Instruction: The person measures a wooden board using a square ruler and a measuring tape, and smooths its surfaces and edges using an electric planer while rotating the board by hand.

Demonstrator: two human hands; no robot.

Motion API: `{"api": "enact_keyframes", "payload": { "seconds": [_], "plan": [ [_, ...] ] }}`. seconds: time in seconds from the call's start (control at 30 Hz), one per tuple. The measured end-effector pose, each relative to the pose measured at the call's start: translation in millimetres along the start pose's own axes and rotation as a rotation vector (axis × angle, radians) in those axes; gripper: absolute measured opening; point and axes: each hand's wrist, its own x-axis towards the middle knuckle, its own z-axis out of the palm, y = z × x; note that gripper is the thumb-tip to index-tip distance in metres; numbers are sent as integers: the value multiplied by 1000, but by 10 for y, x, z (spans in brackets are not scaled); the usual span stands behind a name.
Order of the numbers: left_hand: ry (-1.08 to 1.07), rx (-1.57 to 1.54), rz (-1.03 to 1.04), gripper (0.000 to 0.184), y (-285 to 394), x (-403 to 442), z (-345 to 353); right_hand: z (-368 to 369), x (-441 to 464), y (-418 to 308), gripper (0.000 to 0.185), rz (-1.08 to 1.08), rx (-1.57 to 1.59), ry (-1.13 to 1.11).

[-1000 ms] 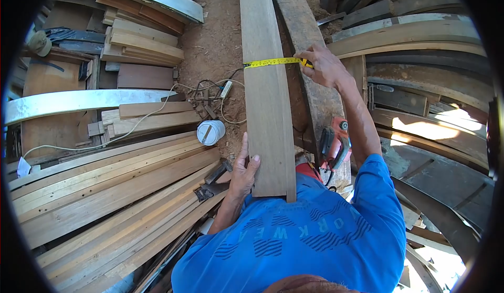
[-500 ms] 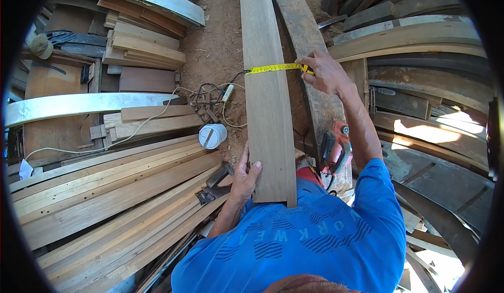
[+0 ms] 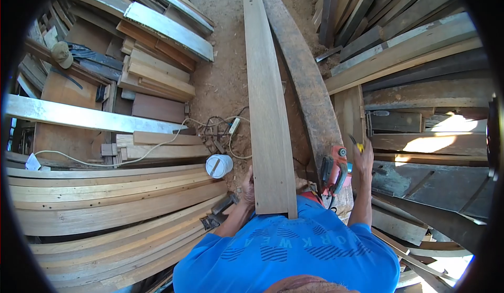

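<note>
A long wooden plank [image 3: 270,120] runs away from the blue shirt, beside a thicker, worn beam [image 3: 307,78]. At the plank's left edge, near its close end, is my left hand [image 3: 248,188]; its fingers are partly hidden by the wood. My right hand [image 3: 363,156] is off to the right of the beam, closed on the yellow tape measure [image 3: 360,146], of which only a small part shows. No tape blade lies across the plank. A red power tool [image 3: 337,171] rests on the beam's near end, just left of my right hand.
Stacked boards [image 3: 115,193] fill the left side, and more timber [image 3: 425,99] lies at the right. A white bucket [image 3: 219,165] stands left of the plank. Behind it, a power strip [image 3: 234,125] and cables lie on the ground. A cap [image 3: 62,55] sits at the upper left.
My right hand has moved from above the beam down and right with the tape measure. The yellow blade is gone from across the plank. The view has tilted upward.
</note>
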Motion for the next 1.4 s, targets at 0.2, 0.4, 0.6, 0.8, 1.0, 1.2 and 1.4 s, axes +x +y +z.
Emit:
{"api": "enact_keyframes", "payload": {
  "seconds": [0.2,0.4,0.6,0.8,1.0,1.2,1.4],
  "plan": [
    [-653,-423,-327,91,86,-314,972,406,-1126,2032,59,417,-349,-188],
    [-755,-476,-346,98,258,-416,1532,684,-1859,2172,73,640,-371,-359],
    [-820,-435,-261,91,802,-824,2710,743,-1920,2004,73,580,-470,-457],
    [-990,-299,23,88,1124,-637,3213,376,-1587,1610,60,509,-349,-289],
    [-1243,-544,-169,84,1268,-606,3215,93,-1259,1363,44,214,-248,-149],
    [-1261,-552,-185,87,1355,-606,3172,-1079,-1051,-330,30,-80,750,-184],
    [-1062,-416,-258,103,924,-448,2808,-2251,-1682,-2303,73,-1367,1282,-466]
  ]
}}
